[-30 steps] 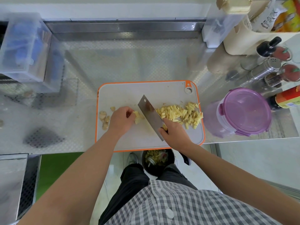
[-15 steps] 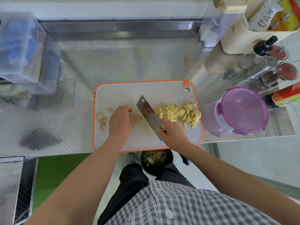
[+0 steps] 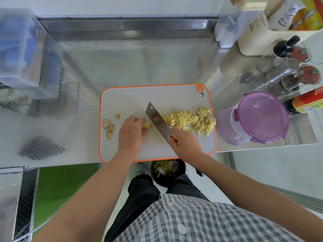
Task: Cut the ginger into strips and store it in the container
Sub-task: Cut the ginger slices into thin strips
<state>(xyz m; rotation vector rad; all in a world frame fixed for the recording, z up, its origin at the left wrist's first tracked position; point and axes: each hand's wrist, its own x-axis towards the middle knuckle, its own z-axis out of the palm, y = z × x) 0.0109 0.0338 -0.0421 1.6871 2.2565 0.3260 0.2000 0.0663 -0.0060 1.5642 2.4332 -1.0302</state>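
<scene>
Head view: one orange-rimmed cutting board [image 3: 131, 96] was set on an embossed steel counter [image 3: 122, 67]. One ginger piece [image 3: 146, 125] was pinched by the curled left hand [image 3: 131, 135], and one cleaver [image 3: 158, 119] was gripped by the right hand [image 3: 185, 142]. One strip pile [image 3: 190, 119] lay just beyond the right hand, one purple-lidded container [image 3: 258, 117] farther right, and about four trimmings [image 3: 108, 126] left of the left hand.

The right hand [image 3: 185, 142] is hiding the knife [image 3: 158, 122] handle, and the left hand [image 3: 130, 135] is covering most of the ginger piece [image 3: 147, 125] it is holding.
</scene>
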